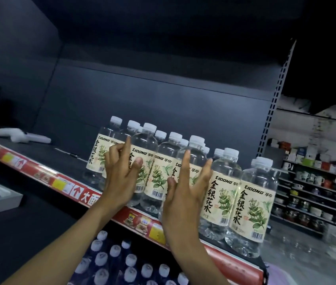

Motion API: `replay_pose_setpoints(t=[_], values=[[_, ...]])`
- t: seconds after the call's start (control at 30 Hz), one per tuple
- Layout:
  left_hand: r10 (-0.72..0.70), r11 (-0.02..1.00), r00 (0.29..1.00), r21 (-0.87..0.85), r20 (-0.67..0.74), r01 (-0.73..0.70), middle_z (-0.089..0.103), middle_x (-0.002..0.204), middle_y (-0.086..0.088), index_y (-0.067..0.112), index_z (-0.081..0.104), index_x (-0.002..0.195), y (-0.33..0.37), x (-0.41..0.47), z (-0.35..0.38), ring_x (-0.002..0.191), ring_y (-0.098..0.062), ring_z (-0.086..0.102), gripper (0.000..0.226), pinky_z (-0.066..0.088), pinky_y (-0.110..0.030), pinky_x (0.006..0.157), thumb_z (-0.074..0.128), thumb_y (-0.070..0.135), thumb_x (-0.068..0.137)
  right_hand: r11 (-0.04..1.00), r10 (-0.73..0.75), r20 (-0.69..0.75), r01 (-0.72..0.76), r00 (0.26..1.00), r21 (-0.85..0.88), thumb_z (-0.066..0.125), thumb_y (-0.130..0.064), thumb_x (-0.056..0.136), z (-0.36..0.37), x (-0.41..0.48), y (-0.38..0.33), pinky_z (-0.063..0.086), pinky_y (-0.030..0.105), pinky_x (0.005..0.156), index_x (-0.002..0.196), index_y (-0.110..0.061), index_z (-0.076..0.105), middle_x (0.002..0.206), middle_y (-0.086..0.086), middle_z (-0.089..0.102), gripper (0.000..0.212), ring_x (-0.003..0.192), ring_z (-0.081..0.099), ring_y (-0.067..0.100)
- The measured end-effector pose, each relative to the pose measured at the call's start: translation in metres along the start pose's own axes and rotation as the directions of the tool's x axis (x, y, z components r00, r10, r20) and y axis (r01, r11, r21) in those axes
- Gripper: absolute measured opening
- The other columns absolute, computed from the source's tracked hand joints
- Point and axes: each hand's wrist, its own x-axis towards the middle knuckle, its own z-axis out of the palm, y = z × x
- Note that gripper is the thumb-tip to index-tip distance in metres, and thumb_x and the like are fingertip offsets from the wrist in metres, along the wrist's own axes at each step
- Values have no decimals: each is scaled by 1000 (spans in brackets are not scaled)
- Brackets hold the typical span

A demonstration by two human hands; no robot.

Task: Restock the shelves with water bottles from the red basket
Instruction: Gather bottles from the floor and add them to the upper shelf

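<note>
Water bottles [158, 175] with white caps and cream labels stand upright in a packed row along the front edge of a dark shelf [64, 159] trimmed with a red price strip [76, 190], seen from the head camera. The left hand [121, 173] touches the labels, index finger and thumb extended, the other fingers curled, gripping nothing. The right hand [185, 188] rests wide-spread fingers against one bottle. Dark white-capped bottles [121, 262] fill the shelf below.

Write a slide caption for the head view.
Left hand and right hand reach toward a row of labelled water bottles on a dark shelf.
</note>
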Motion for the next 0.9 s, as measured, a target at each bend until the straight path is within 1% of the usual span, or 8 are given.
replay_pose_setpoints(t=[0.1,0.23,0.33,0.5,0.6,0.67,0.77,0.9], values=[[101,978,993,187,-64,-88,27,123,9,33,9,157,-3,0,6,114,-4,20,65,24,-40,104,18,57,97,999,-38,-6,38,999,-34,42,-26,99,2,0,2,-10,42,112,146,-55,-18,156,-5,-39,82,146,-30,21],[107,966,992,243,-65,-88,29,125,2,37,3,156,-7,2,9,115,-15,29,59,24,-40,102,16,52,100,987,-97,-70,87,993,-134,50,-17,99,5,-2,2,-9,14,98,151,-45,-16,160,3,-31,89,150,-16,31],[112,959,993,268,-45,-96,31,124,-2,32,4,156,-9,3,13,115,-19,33,61,17,-32,100,12,53,100,986,-83,-82,70,993,-153,57,-9,95,9,-2,1,-10,14,98,154,-40,-11,161,8,-24,95,150,-9,32],[87,964,996,249,15,-88,31,130,-5,26,4,157,-4,2,13,116,-19,31,63,28,-35,99,19,49,100,997,-42,31,44,999,-64,49,-15,100,8,4,1,-15,25,110,153,-42,-13,156,1,-38,86,148,-24,23],[45,979,997,194,57,-56,30,133,-1,28,11,156,-5,-9,2,121,-17,30,65,34,-36,100,37,47,100,999,-44,34,45,998,-17,57,-19,95,-5,-8,4,14,22,116,151,-48,-13,159,-5,-29,94,151,2,26],[-35,985,998,170,52,25,34,134,2,34,20,150,-9,-24,-8,117,-10,37,67,38,-32,97,57,43,95,1000,12,84,-10,996,-27,64,-22,88,-14,-26,11,48,39,103,149,-51,-12,160,-11,-18,101,142,34,28],[-134,959,989,261,60,114,45,121,7,36,30,147,-12,-41,-18,97,-4,45,74,40,-23,84,71,41,86,991,117,184,-104,976,-79,60,-31,90,-19,-45,20,54,48,94,142,-63,-15,156,-11,-3,97,123,54,24],[-191,937,979,309,69,161,53,113,3,29,33,150,-7,-41,-19,102,-15,52,77,48,-30,87,72,40,85,989,132,163,-119,978,-85,59,-36,91,-17,-45,22,58,46,85,141,-66,-10,153,2,11,90,121,53,24]])
